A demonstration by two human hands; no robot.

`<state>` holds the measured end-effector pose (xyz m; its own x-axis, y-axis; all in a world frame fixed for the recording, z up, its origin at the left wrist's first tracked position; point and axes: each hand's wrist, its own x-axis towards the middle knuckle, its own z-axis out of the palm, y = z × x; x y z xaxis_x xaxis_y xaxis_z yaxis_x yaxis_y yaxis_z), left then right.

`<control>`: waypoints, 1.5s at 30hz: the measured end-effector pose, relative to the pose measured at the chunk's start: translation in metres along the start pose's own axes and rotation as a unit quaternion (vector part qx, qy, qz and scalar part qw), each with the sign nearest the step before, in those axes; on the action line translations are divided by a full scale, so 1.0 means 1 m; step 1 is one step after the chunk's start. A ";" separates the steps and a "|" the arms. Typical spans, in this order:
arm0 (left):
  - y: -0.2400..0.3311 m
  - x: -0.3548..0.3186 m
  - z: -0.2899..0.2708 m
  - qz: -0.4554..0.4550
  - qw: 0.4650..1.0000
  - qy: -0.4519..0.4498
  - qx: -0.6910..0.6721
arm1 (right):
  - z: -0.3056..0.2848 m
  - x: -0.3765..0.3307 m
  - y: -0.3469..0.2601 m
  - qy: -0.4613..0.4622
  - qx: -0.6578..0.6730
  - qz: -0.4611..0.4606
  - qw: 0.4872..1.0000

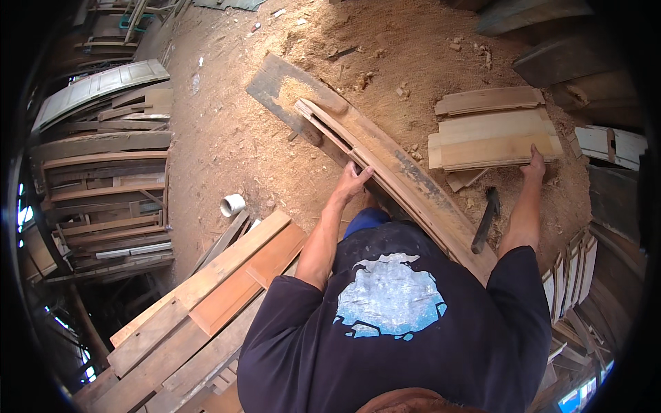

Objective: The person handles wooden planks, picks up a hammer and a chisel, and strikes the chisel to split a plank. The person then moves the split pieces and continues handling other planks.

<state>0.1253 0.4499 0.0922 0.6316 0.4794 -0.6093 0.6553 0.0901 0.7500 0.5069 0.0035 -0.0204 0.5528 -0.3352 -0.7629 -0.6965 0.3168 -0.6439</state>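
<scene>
My left hand (353, 182) is closed round the side of a long, narrow wooden board with a grooved edge (322, 126). It lies along a thick, worn plank (392, 141) that runs diagonally in front of me. To the right, my right hand (533, 164) grips the near edge of a pale wooden board (492, 151), one digit on its top face and the other fingers mostly hidden. That board is at the near side of a low stack of short boards (490, 102). A dark, narrow bar (486, 219) stands beside the plank, near my right forearm.
Sawdust and shavings (406, 41) cover the ground. Planks and a reddish panel (248, 275) are piled at the lower left, near a white pipe piece (233, 205). Stacked timber (103, 165) lines the left side, and more boards (571, 275) stand at the right.
</scene>
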 end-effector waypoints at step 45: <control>-0.011 -0.046 0.149 0.538 0.569 -0.310 0.540 | -0.141 -0.438 0.196 -0.092 -0.487 -0.279 0.823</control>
<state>0.1511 0.2964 0.0737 0.7132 -0.6794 -0.1725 -0.5865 -0.7131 0.3839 0.0637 0.0873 0.1959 0.9080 -0.0196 -0.4185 -0.2983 -0.7315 -0.6131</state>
